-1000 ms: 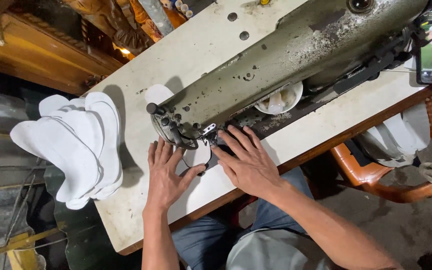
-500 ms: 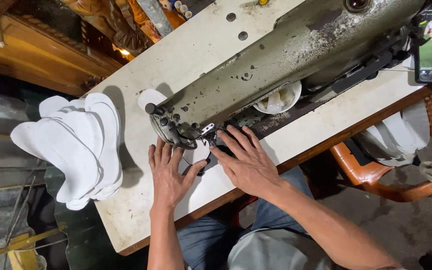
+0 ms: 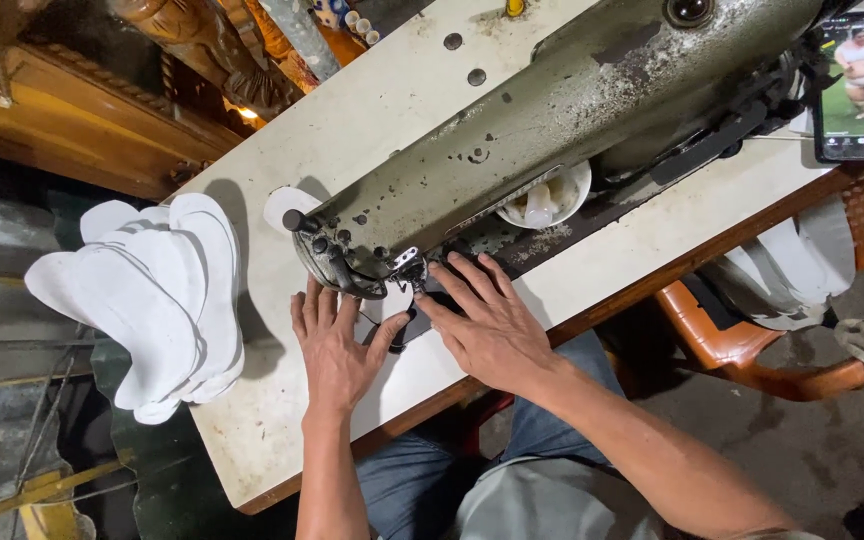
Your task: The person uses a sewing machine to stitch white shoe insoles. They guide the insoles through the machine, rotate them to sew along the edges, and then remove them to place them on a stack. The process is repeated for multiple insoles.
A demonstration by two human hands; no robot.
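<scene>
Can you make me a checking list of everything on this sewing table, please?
Surface: white table, stained and scuffed, with small holes near the far end.
Job's things: grey sewing machine; a small white piece lies flat under its needle end.
Clutter: stack of white shoe-sole shapes hanging over the table's edge; small white bowl; phone with its screen lit.
Hands: left hand and right hand both flat and open, pressing beside the needle.
Cables: nothing seen.
Surroundings: orange chair, wooden furniture, grey floor.
</scene>
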